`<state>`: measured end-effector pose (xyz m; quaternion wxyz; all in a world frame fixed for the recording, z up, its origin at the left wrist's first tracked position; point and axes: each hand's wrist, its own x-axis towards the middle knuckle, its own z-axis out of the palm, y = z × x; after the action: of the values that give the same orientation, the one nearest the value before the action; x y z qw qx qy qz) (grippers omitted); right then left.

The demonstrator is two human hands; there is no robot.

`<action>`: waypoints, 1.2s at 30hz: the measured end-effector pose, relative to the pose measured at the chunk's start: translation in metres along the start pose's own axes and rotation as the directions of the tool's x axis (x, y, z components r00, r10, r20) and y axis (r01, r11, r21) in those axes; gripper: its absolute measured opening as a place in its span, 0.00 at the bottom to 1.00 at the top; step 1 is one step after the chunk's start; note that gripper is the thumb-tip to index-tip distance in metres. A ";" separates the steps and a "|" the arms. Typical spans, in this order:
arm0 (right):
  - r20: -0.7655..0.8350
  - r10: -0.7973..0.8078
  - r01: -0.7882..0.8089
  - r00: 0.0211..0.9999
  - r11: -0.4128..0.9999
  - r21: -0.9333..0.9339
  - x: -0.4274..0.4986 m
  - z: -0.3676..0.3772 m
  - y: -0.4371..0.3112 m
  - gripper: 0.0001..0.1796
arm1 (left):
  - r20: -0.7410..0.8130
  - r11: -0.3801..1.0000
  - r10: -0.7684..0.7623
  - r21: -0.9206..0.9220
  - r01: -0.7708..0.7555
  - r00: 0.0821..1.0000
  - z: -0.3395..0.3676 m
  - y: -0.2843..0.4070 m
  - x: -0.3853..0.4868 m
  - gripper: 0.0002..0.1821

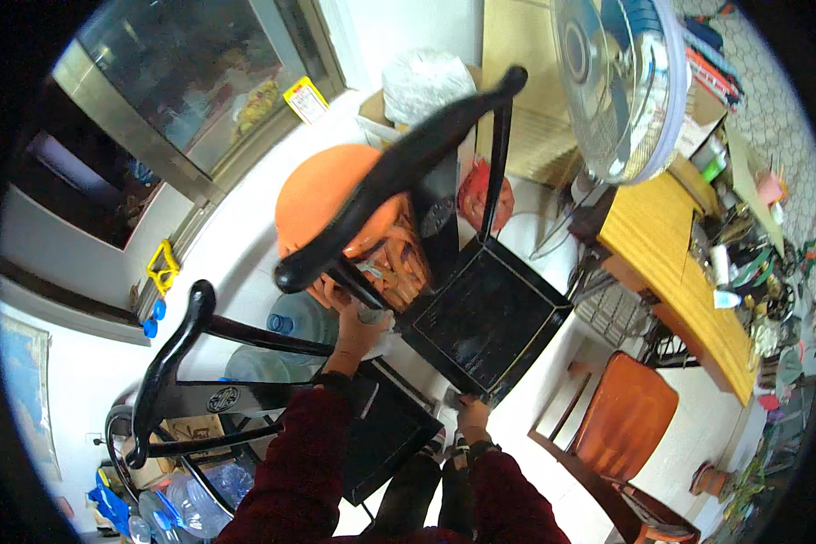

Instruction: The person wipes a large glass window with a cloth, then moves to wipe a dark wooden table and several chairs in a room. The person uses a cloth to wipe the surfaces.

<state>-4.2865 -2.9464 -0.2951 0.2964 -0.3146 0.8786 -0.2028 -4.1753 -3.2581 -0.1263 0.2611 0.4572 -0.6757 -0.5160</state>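
Note:
A black lacquered wooden chair point(489, 316) with a curved top rail stands at the middle, tilted in the picture. My left hand point(357, 326) grips a back post of this chair near the seat, with something pale against the palm. At the front edge of the same seat, my right hand point(474, 416) is closed around the corner, a greyish thing beside its fingers that I cannot make out. A second black chair point(387, 421), with a round carved emblem on its back, stands at the lower left, under my left forearm.
An orange round-topped stool or seat point(326, 190) is behind the chair back. Large water bottles point(302, 319) lie by the wall. An electric fan point(612, 88) stands near a cluttered wooden desk point(659, 251). A brown chair point(629, 415) is at the right.

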 end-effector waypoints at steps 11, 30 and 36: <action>-0.617 -0.600 0.814 0.509 0.569 0.118 -0.009 -0.316 -0.293 0.24 | -0.233 0.955 0.297 0.079 -0.287 0.926 -0.072 0.161 -0.144 0.21; -0.299 -0.921 0.729 0.249 0.381 -0.569 0.115 -0.385 -0.397 0.16 | -0.002 0.694 0.161 0.711 -0.111 0.987 -0.112 0.318 -0.070 0.28; -0.439 -0.803 0.462 0.402 0.592 -0.660 0.235 -0.448 -0.372 0.15 | -0.045 0.588 0.268 0.799 -0.126 0.962 -0.096 0.325 -0.066 0.23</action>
<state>-4.5632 -3.2964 0.1464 -0.2455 -0.5876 0.7438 -0.2030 -4.1793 -3.2273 0.2174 0.1423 0.4872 -0.8564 -0.0946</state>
